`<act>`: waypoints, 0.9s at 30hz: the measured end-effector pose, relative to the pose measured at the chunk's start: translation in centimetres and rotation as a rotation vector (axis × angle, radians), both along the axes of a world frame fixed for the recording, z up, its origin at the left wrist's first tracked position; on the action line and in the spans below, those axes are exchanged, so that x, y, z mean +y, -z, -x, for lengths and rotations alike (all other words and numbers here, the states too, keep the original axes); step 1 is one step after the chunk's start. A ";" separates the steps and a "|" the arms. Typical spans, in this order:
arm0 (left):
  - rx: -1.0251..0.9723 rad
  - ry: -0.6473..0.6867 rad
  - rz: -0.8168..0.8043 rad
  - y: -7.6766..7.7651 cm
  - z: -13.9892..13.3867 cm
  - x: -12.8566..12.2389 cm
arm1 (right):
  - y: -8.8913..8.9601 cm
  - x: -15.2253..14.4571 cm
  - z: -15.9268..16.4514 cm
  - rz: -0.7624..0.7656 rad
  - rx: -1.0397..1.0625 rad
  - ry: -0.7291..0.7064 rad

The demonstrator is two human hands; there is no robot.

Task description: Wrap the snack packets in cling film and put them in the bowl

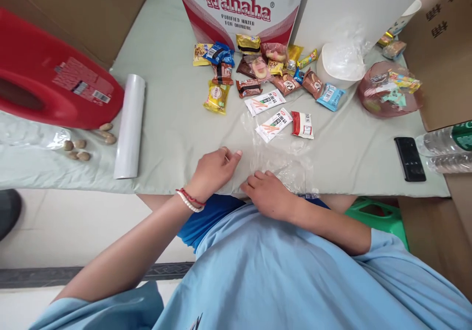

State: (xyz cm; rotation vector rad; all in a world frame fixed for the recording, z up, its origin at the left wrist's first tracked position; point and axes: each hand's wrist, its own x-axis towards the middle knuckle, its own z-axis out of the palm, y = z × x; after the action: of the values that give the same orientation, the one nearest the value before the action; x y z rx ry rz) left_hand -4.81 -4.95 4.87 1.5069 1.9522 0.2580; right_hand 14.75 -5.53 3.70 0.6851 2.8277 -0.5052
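A thin clear plastic bag [293, 165] lies crinkled on the cloth near the table's front edge. My right hand [267, 195] rests over its near left side, fingers curled closed on the film. To the left, my left hand [217, 170] is bent inward just above the cloth, thumb and fingers drawn together; whatever is between them is too small or hidden to make out. Beyond the bag are two white snack packets, one nearer [275, 125] and one farther [265, 102], with a red and white packet [303, 125] beside them.
Several wrapped snacks [258, 68] lie before a Wahaha carton [243, 8]. At right are a white bowl [332, 76], a pink bowl [368, 101], a phone [409, 159] and bottles [438, 142]. A plastic roll [130, 126] and red jug [47, 74] stand left.
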 end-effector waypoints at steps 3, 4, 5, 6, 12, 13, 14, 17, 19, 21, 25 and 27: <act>-0.400 -0.106 0.211 0.9 -0.9 -0.2 | -0.2 0.4 -0.3 0.023 0.056 0.030; -0.476 -0.135 0.223 1.2 -1.3 -0.1 | -0.2 0.5 -0.6 0.017 0.083 0.033; -0.522 -0.159 0.201 1.5 -1.7 0.0 | -0.1 0.7 -0.8 0.008 0.110 0.029; -0.548 -0.175 0.159 1.7 -2.0 0.2 | 0.1 0.9 -1.1 0.000 0.133 0.020; -0.747 -0.247 0.089 2.3 -2.2 0.4 | 2.1 1.6 -2.3 0.002 0.281 -0.009; -0.805 -0.298 0.083 2.4 -1.9 0.1 | 2.4 1.6 -2.4 0.026 0.331 -0.006; -0.858 -0.354 0.073 2.5 -1.7 -0.3 | 2.6 1.7 -2.6 0.068 0.393 -0.001; -0.928 -0.524 0.029 2.9 -1.1 -1.8 | 2.9 1.9 -3.0 0.266 0.621 0.095; -0.919 -0.632 -0.009 3.2 -0.8 -2.9 | 3.1 2.2 -3.1 0.375 0.739 0.257; -0.868 -0.704 -0.053 3.4 -0.5 -4.0 | 3.3 3.0 -3.1 0.445 0.767 0.460; -0.670 -0.651 -0.053 4.0 0.5 -6.3 | 3.7 4.6 -1.9 0.496 0.613 0.651; -0.484 -0.574 -0.052 4.1 0.9 -7.4 | 3.5 4.7 -0.8 0.420 0.487 0.579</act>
State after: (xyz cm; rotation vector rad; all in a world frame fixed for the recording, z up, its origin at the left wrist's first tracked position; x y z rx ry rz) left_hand -5.73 -12.38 0.75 0.7732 1.9268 0.8390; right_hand 15.58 -0.86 0.20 1.4446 2.7253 -1.4849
